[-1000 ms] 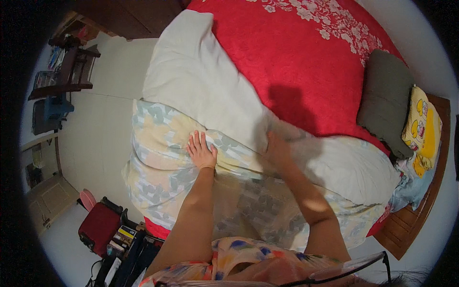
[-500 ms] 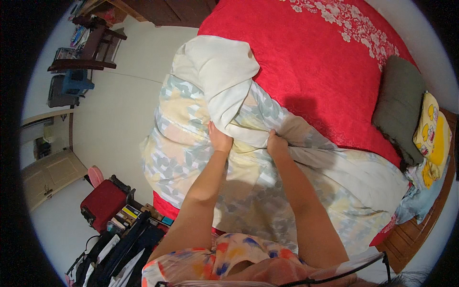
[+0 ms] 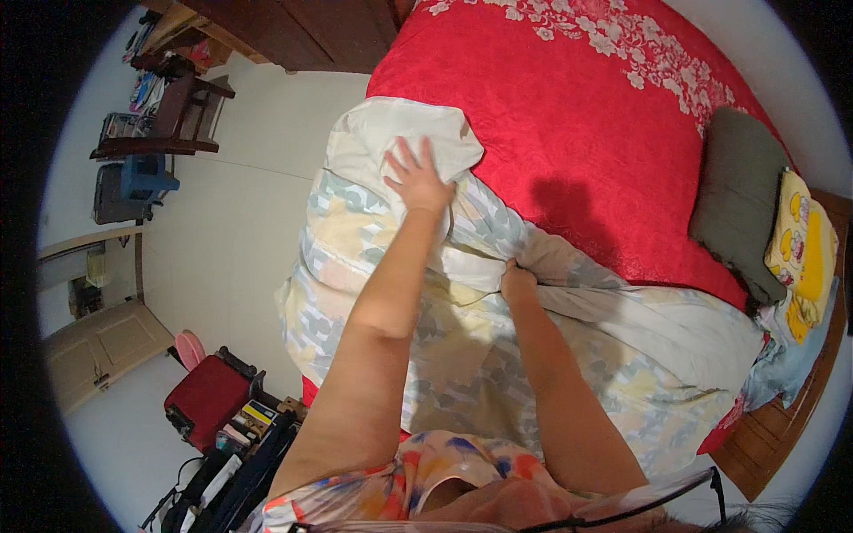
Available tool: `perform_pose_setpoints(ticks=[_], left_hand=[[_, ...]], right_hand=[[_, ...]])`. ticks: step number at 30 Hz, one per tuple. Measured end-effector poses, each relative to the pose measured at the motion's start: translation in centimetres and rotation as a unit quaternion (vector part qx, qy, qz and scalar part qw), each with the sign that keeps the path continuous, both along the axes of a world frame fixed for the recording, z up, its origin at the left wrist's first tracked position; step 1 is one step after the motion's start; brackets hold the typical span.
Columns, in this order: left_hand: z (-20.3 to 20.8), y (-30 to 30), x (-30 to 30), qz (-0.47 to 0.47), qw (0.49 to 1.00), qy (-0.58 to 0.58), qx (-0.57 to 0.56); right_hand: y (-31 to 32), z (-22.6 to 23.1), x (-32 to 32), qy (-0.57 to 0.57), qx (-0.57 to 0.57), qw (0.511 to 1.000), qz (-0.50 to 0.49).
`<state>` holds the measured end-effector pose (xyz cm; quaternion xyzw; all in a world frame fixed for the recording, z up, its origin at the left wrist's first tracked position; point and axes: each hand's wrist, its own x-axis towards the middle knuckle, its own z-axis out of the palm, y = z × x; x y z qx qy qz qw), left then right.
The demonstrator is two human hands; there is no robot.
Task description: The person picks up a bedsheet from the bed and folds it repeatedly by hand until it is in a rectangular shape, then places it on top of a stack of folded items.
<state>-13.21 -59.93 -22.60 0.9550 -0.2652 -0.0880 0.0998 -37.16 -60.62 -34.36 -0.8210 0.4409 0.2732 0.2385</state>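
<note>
A patterned quilt point(image 3: 355, 258) in pale grey, yellow and white lies bunched over the near side of the bed, its plain white underside folded up at the far left end. My left hand point(image 3: 419, 182) is spread with fingers apart over that white folded part. Farther right, my right hand point(image 3: 518, 277) is closed on the quilt's edge, where white and patterned fabric meet. Beyond both hands stretches a red bedspread point(image 3: 569, 133) with pale flowers at the far side.
A dark grey-green pillow point(image 3: 739, 209) and a yellow printed cushion point(image 3: 800, 235) lie at the bed's right end. On the left are tiled floor point(image 3: 235, 195), a dark wooden chair point(image 3: 173, 124), a blue stool point(image 3: 142, 180) and a red suitcase point(image 3: 209, 400).
My left hand has let go of the quilt edge and moved away from me onto the white folded part, fingers now spread. My right hand keeps its grip in nearly the same spot.
</note>
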Motion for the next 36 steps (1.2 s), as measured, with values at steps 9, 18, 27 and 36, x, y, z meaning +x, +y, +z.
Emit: perform_pose_setpoints(ticks=[9, 18, 27, 36], left_hand=[[-9.0, 15.6, 7.2, 0.345, 0.505, 0.436, -0.66], [-4.3, 19.3, 7.4, 0.383, 0.438, 0.441, -0.683], [-5.9, 22.9, 13.4, 0.415, 0.487, 0.393, -0.661], [1.4, 30.2, 12.7, 0.369, 0.53, 0.355, -0.676]], right_hand=[[-0.1, -0.3, 0.1, -0.018, 0.002, 1.0, 0.02], [-1.6, -4.7, -2.5, -0.051, -0.099, 0.993, 0.044], [-0.6, 5.1, -5.5, -0.171, -0.124, 0.96, 0.185], [2.0, 21.9, -14.0, -0.183, -0.296, 0.936, 0.044]])
